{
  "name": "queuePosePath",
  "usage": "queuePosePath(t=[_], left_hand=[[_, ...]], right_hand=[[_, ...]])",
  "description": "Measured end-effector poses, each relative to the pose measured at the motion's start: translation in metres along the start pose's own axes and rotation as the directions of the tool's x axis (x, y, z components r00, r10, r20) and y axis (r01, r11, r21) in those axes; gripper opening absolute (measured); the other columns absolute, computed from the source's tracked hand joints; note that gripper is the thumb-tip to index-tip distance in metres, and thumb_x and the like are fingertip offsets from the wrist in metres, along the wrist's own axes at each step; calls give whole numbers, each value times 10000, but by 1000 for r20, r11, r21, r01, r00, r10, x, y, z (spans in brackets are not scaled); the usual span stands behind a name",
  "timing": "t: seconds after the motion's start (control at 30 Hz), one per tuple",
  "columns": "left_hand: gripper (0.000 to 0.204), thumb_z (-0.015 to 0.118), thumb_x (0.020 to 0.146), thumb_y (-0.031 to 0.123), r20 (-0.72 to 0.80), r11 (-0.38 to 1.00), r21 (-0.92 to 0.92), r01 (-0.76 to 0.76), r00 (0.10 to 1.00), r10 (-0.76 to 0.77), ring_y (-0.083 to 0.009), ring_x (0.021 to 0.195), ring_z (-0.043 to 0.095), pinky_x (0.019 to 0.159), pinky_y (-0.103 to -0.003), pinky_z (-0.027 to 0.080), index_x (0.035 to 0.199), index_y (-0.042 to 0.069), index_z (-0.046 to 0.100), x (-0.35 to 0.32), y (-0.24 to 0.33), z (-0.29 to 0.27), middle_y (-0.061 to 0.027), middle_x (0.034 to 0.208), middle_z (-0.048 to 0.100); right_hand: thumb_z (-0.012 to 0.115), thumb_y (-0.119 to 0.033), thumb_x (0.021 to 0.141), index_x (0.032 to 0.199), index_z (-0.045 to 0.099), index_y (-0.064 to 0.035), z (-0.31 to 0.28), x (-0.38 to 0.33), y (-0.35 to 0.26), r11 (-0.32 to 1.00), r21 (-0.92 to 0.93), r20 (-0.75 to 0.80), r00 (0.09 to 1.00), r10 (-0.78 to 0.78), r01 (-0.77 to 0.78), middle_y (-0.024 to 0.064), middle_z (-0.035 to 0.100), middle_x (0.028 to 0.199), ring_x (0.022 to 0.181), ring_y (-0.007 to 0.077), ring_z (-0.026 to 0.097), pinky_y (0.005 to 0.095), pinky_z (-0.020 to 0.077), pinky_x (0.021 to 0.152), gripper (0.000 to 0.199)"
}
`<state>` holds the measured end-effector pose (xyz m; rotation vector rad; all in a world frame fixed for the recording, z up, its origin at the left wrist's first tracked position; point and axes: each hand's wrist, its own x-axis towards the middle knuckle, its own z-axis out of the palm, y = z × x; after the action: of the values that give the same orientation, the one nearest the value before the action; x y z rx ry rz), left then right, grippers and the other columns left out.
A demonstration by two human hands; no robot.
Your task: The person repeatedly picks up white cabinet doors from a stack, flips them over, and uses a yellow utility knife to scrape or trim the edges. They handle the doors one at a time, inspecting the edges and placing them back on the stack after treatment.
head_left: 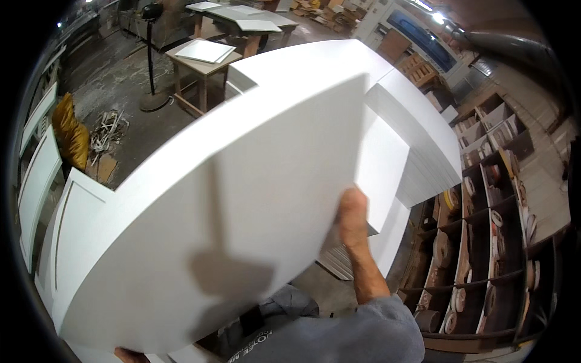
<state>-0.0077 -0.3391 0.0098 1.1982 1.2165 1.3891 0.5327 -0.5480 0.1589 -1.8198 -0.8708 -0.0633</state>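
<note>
Held a large white panel [242,206] up and tilted across the middle of the view, likely so its broad face could be carried clear of the stacks behind. Right hand [353,219] clamped on the panel's edge at four o'clock, thumb on the near face; left hand [130,355] barely visible at seven o'clock under the lower edge, grip impossible to tell. Behind, at one o'clock, lay a stack of white boards [417,139], with shelves of tape rolls [478,266] at four o'clock and a small wooden desk [203,63] bearing another white piece at eleven o'clock.
</note>
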Motion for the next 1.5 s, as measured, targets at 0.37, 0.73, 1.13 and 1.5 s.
queuePosePath(t=[0.37,0.73,1.13,1.5], left_hand=[[780,810,798,249,468,818,135,560,691,-550,-290,1117,578,987,-397,459,1369,-105,413,-173,43,316,-190,1261,575],[872,734,897,340,265,643,162,748,595,-759,-345,1255,506,1071,-445,431,1411,-165,244,-331,46,542,-281,1395,433],[411,743,898,295,260,814,218,538,772,-580,-195,853,643,761,-358,527,1049,-75,646,-369,10,681,-140,960,702],[387,702,909,254,620,665,-95,741,566,-543,-224,1010,644,840,-344,533,1164,-19,602,-249,-52,504,-112,1089,661]], right_hand=[[384,-631,991,927,625,160,-234,70,256,768,-338,-63,827,558,-544,206,642,848,873,234,574,413,465,822,829],[571,-447,950,1183,593,136,-337,229,418,730,-682,72,997,0,49,363,578,1229,1267,504,470,512,355,1095,629],[458,-404,1031,1225,557,98,-354,133,516,666,565,-121,750,651,-487,213,639,1161,1015,286,653,421,544,892,547],[585,-313,992,1413,387,112,-240,115,239,728,-685,-3,1000,-13,8,299,502,1371,1256,357,517,421,461,1028,630]])
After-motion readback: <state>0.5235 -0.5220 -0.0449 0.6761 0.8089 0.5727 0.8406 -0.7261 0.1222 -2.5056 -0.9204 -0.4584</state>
